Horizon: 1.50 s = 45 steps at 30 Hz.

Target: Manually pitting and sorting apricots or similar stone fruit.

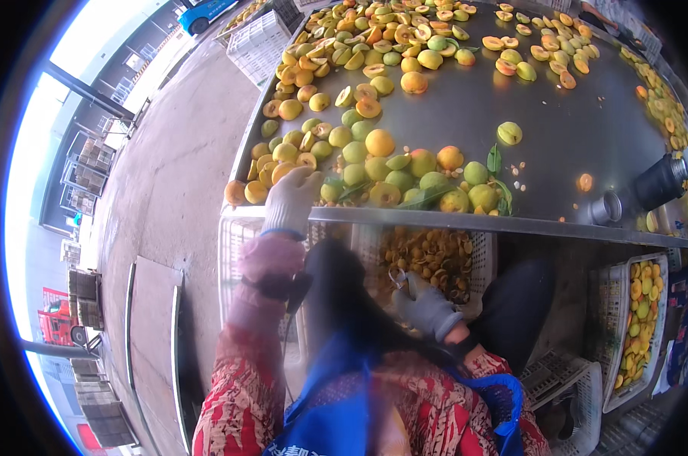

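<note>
My left hand [291,196], in a white knit glove, reaches over the near edge of the steel table [452,122] and touches the peaches at its left corner. Its fingertips are bent down among the fruit, so whether they grip a piece cannot be told. Whole green-yellow peaches [378,168] and cut peach halves [257,192] lie around it. Below the table edge, my right hand [426,308], in a grey glove, holds a small metal tool with a ring-shaped end [398,277]. Behind that hand a white crate [482,273] contains many brown-orange pits or fruit pieces [429,256].
A dark vacuum flask [660,182] lies at the table's right, beside a metal cup [606,208]. Crates stand at lower right, one filled with peaches [640,319]. Another person's arm [600,17] shows at the far side. A red forklift [59,322] stands on the left.
</note>
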Tool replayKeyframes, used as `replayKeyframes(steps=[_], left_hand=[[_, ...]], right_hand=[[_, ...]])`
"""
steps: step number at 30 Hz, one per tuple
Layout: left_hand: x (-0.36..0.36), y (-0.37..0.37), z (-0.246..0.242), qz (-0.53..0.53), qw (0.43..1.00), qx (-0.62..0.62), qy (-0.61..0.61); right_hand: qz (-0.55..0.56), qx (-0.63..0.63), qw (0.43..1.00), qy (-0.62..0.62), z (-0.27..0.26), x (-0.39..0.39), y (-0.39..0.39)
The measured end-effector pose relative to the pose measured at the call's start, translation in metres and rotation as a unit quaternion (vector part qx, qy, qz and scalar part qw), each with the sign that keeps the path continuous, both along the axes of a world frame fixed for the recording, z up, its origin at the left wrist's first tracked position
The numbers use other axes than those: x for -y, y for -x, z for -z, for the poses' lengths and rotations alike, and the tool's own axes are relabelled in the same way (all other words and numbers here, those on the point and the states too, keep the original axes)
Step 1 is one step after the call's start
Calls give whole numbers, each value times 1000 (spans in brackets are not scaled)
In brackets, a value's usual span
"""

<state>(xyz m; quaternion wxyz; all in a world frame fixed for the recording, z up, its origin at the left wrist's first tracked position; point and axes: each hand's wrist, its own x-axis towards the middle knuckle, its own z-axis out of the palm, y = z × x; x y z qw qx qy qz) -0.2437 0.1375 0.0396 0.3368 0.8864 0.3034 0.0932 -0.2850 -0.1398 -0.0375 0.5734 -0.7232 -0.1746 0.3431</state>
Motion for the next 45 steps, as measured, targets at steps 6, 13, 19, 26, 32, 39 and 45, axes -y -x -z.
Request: replayKeyframes(steps=[6,13,19,26,32,39,45], left_hand=[[53,-137,7,134,961,-106,-219],[41,-159,4,143,969,-200,28],[44,-38,29,132,677,249,680],[108,38,51,-67,629,347,692],[119,64,70,-33,661,324,676],[124,53,100,-102,789,312,520],[118,46,103,-141,808,268,505]], right_hand=[[-30,162,980,115,51,-1,-1],[-12,171,984,42,47,-2,-5],[51,79,985,-142,7,-10,-10],[57,34,996,-62,-16,-23,-3],[57,61,996,-25,0,-33,3],[50,16,996,67,20,-42,2],[-34,6,999,15,30,-39,-9]])
